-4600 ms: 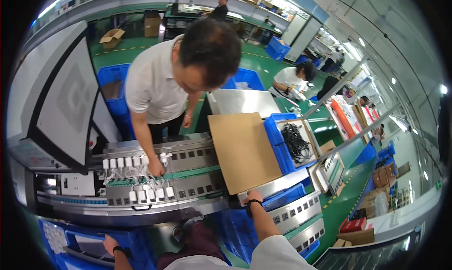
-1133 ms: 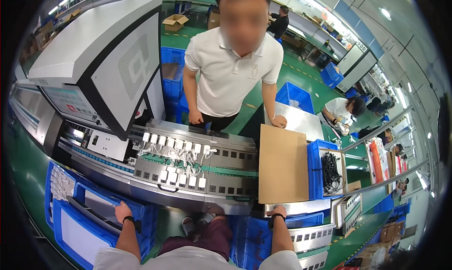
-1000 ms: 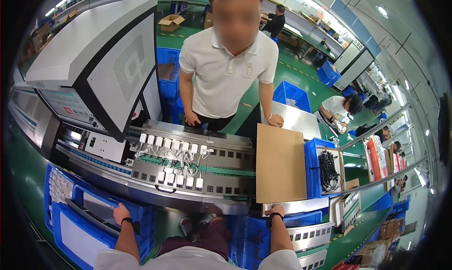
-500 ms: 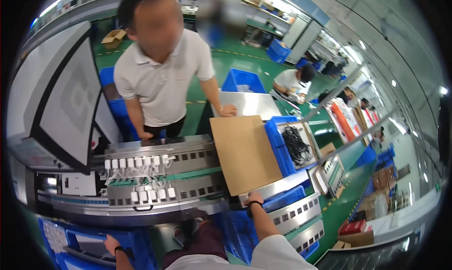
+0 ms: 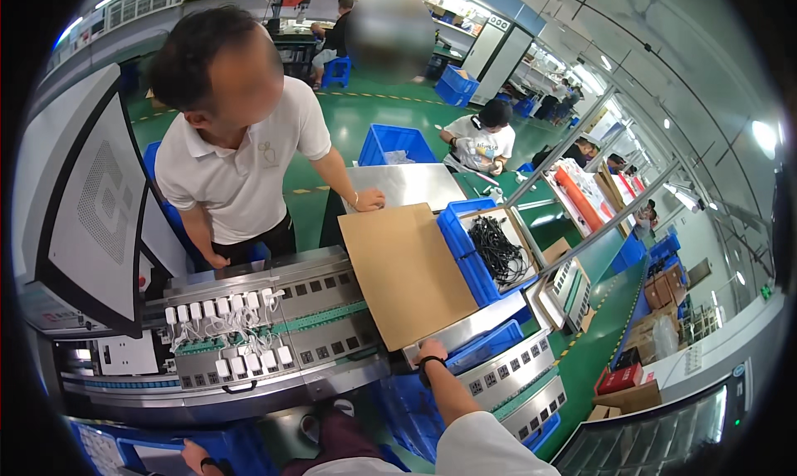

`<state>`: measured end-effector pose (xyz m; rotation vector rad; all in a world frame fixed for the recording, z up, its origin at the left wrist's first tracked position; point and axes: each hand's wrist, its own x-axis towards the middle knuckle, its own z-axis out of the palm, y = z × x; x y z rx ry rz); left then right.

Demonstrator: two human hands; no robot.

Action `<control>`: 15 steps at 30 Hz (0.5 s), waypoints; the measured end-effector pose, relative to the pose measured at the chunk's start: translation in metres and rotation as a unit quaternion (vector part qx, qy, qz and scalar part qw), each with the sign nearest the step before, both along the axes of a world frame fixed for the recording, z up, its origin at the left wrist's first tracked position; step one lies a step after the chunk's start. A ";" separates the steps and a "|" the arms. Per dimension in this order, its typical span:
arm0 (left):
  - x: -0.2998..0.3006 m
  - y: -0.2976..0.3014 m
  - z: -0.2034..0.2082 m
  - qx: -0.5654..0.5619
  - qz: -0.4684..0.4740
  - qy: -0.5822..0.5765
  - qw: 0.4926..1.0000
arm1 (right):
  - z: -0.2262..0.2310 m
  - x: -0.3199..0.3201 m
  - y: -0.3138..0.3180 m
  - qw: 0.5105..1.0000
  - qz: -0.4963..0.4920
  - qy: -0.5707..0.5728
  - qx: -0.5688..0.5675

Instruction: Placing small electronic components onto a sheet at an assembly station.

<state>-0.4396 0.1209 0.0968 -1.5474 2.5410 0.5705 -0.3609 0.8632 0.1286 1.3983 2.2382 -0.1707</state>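
My left hand (image 5: pixel 196 455) is low at the left, its fingers curled over the rim of a blue crate (image 5: pixel 241 447). Resting on a metal ledge (image 5: pixel 477 316) by the near corner of a brown cardboard sheet (image 5: pixel 411 272) is my right hand (image 5: pixel 429 351). Its fingers are bent and partly hidden, so what they grip, if anything, does not show. Left of the sheet runs a metal bench with sockets (image 5: pixel 311 322), where white plug-in adapters (image 5: pixel 224 307) with white cables stand in two rows. Across the bench, a person in a white shirt (image 5: pixel 249 164) rests one hand near the cardboard's far edge.
A blue bin (image 5: pixel 452 227) beside the cardboard holds a tray of black cables (image 5: pixel 500 250). A socket panel (image 5: pixel 516 376) lies right of my arm. A large white-and-black machine cover (image 5: pixel 95 202) stands open at the left. Other people sit at benches farther back.
My view has swung right, so the bench and cardboard appear farther left. The person opposite has turned their head to the right. Both my hands remain at the same spots.
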 end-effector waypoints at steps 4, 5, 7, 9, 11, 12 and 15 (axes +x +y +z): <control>0.003 -0.001 0.004 -0.007 0.018 -0.007 1.000 | 0.003 -0.004 -0.005 1.000 0.000 0.003 -0.003; 0.005 0.000 0.006 -0.009 0.020 -0.010 1.000 | 0.005 -0.004 -0.006 1.000 0.002 0.006 -0.002; -0.002 0.004 0.010 -0.005 0.013 -0.011 1.000 | 0.004 -0.005 -0.007 1.000 0.001 0.006 0.006; -0.002 0.003 0.009 -0.006 0.010 -0.012 1.000 | 0.004 -0.004 -0.006 1.000 -0.004 0.009 0.024; 0.002 0.000 0.004 -0.003 0.014 -0.006 1.000 | 0.002 -0.003 -0.005 1.000 -0.004 0.009 0.015; 0.003 -0.002 0.002 -0.001 0.015 -0.002 1.000 | 0.001 -0.002 -0.004 1.000 -0.006 0.011 0.007; 0.004 -0.007 -0.004 -0.009 0.011 -0.002 1.000 | -0.001 0.002 -0.002 1.000 -0.002 0.016 -0.008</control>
